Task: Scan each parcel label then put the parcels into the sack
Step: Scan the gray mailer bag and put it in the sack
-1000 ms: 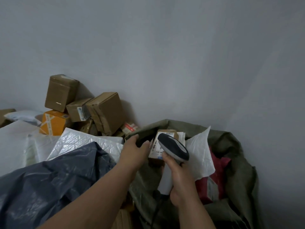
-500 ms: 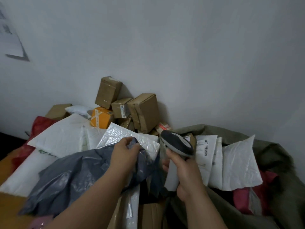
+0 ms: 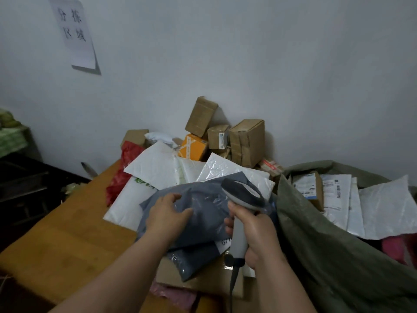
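Observation:
A grey plastic mailer (image 3: 203, 213) lies on top of the parcel pile on the wooden table (image 3: 67, 240). My left hand (image 3: 167, 216) rests on it with fingers curled into the plastic. My right hand (image 3: 255, 236) grips the handle of a grey-and-white barcode scanner (image 3: 243, 195), whose head sits over the mailer's right edge. A white label corner (image 3: 224, 241) peeks out under the mailer beside the scanner. The olive-green sack (image 3: 327, 249) gapes open at the right, holding white mailers (image 3: 383, 206) and a labelled brown box (image 3: 306, 186).
White bubble mailers (image 3: 158, 168), a red bag (image 3: 121, 175), an orange box (image 3: 194, 146) and several brown cartons (image 3: 247, 141) are stacked against the wall. A flat cardboard parcel (image 3: 203, 281) lies under the grey mailer. A paper sign (image 3: 74, 32) hangs on the wall. Dark shelving (image 3: 20, 181) stands left.
My left hand left the sack and came back to the grey mailer, now lying on it. The view swung left, and the scanner stayed in my right hand.

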Tool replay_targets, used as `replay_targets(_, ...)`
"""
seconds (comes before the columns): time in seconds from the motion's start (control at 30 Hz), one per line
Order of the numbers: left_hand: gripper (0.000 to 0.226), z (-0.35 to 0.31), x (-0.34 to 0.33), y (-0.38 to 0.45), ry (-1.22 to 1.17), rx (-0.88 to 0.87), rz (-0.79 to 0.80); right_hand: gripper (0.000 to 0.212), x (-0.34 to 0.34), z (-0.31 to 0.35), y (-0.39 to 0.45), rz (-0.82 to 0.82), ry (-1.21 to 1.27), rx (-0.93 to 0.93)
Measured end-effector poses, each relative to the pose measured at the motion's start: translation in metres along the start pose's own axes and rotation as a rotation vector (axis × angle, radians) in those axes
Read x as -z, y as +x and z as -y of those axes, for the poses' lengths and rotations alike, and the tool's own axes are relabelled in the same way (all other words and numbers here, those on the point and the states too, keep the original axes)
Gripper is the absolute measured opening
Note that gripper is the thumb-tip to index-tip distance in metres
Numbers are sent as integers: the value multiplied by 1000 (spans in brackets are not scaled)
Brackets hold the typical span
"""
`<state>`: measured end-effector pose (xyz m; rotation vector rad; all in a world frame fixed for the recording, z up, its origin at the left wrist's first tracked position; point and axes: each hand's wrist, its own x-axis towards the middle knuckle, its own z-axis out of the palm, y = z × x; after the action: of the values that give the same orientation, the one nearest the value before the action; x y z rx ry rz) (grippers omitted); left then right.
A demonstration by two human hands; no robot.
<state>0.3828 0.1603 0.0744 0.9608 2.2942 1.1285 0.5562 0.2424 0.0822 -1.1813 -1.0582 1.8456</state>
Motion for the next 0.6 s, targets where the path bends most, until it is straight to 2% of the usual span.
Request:
replay_targets(0.13,84,34,4,2,509,12,147,22,-11,-9,0,-68,-5,26)
replay_targets(0.23,102,56,-5,6,699,-51,269,26,-9,-9,9,-108,3,25)
replay_targets(0.3,107,70,-13,8,793,-81,280,26,-8,-11,16,-109,8,12)
replay_targets(0.37,100,80,-17,9,851,-134,236,26,-9,-11,25,-95,11,-5)
replay_targets(0.47,70,82,-10,21,904,-258,100,20,-13,-3,38,-83,8,-12)
replay_targets(0.53,47,69,-2,36,843,-256,37,18,-16,10,47,-73,3,4)
replay_targets(0.6,29,44,7,54,712,-183,-20,20,-20,27,54,-59,5,35)
